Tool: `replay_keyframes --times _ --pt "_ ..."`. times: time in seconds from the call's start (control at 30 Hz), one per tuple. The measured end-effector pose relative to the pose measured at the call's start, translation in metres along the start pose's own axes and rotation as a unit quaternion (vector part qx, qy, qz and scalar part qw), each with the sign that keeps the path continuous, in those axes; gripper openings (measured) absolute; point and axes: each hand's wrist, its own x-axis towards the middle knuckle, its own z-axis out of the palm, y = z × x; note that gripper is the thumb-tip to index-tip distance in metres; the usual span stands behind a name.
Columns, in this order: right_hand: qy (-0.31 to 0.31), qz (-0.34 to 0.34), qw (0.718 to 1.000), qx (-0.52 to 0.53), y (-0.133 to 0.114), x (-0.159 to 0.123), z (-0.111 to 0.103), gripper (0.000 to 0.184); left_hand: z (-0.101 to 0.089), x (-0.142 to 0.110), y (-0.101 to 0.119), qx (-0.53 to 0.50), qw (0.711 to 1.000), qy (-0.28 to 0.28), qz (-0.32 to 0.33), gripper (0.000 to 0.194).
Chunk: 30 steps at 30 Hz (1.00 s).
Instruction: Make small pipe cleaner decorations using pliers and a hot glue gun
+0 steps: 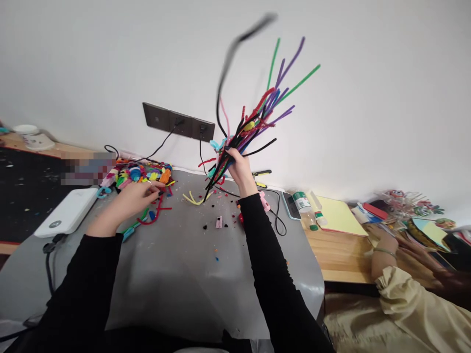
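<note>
My right hand (241, 169) is closed around a bundle of pipe cleaners (253, 125), held up above the back of the table. The bundle is mostly black, purple, green and red, and fans out toward the upper right. One long black strand curves up, its tip blurred. My left hand (130, 203) is at the front of a heaped pile of colourful fuzzy pieces (147, 171), fingers stretched out with the thumb apart. Close to its fingertips lies a bent red pipe cleaner (158, 211). Yellow pipe cleaners (195, 199) lie on the grey mat (176, 274) between my hands.
A white power strip (68, 212) lies at the left, with wall sockets (178, 121) behind. Box cutters (262, 172), a pink glue gun (264, 201) with its cable, a phone (291, 206) and a bottle (301, 202) are toward the right. Another person's arm (384, 255) reaches in there.
</note>
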Motion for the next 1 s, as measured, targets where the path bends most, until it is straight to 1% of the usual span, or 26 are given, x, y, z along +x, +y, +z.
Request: replay_keyframes --times 0.03,0.07,0.1,0.13,0.17,0.2,0.27,0.37,0.4,0.47,0.57,0.63,0.7,0.77,0.83,0.9,1.0 --pt "0.0 0.004 1.0 -0.004 -0.001 -0.001 -0.001 0.025 0.003 -0.002 0.004 -0.014 1.0 -0.008 -0.001 0.038" --pt "-0.001 0.01 1.0 -0.013 -0.001 -0.003 -0.001 0.025 0.005 -0.003 0.011 -0.027 1.0 0.001 -0.003 0.04" --pt "-0.005 0.016 1.0 -0.025 0.001 -0.006 0.0 0.025 0.006 -0.004 0.018 -0.051 0.998 0.025 -0.001 0.043" --pt "-0.01 0.021 0.999 -0.038 0.004 -0.01 0.001 0.026 0.007 -0.004 0.027 -0.097 0.993 0.067 0.008 0.047" --pt "-0.018 0.022 0.998 -0.052 0.008 -0.014 0.003 0.027 0.006 -0.003 0.036 -0.159 0.982 0.095 0.024 0.052" --pt "-0.029 0.022 0.997 -0.068 0.013 -0.018 0.006 0.027 0.006 0.0 0.045 -0.229 0.966 0.109 0.046 0.059" --pt "-0.054 0.02 0.993 -0.106 0.022 -0.027 0.012 0.027 0.003 0.01 0.064 -0.326 0.935 0.11 0.091 0.075" --pt "-0.104 0.021 0.979 -0.175 0.032 -0.034 0.024 0.025 -0.002 0.032 0.09 -0.387 0.905 0.104 0.142 0.093" --pt "-0.125 0.019 0.973 -0.194 0.034 -0.035 0.028 0.026 -0.004 0.038 0.098 -0.4 0.898 0.103 0.154 0.096" --pt "-0.174 0.008 0.96 -0.218 0.036 -0.035 0.035 0.032 -0.005 0.047 0.107 -0.395 0.901 0.101 0.148 0.096" --pt "-0.237 -0.002 0.943 -0.235 0.041 -0.036 0.039 0.046 0.001 0.05 0.108 -0.345 0.929 0.101 0.091 0.093" --pt "-0.258 0.012 0.934 -0.247 0.049 -0.038 0.037 0.053 0.009 0.047 0.102 -0.321 0.941 0.08 0.072 0.091" --pt "-0.258 0.035 0.928 -0.267 0.06 -0.042 0.033 0.058 0.019 0.043 0.093 -0.33 0.94 0.058 0.071 0.088" --pt "-0.244 0.052 0.924 -0.29 0.071 -0.047 0.03 0.06 0.027 0.039 0.086 -0.335 0.939 0.058 0.055 0.082" --pt "-0.233 0.053 0.922 -0.306 0.077 -0.051 0.03 0.062 0.033 0.037 0.079 -0.322 0.944 0.061 0.032 0.076" --pt "-0.231 0.044 0.921 -0.309 0.079 -0.052 0.034 0.061 0.034 0.037 0.076 -0.308 0.949 0.067 0.023 0.072" --pt "-0.239 0.021 0.921 -0.305 0.076 -0.049 0.044 0.058 0.031 0.041 0.077 -0.309 0.945 0.103 0.026 0.062"
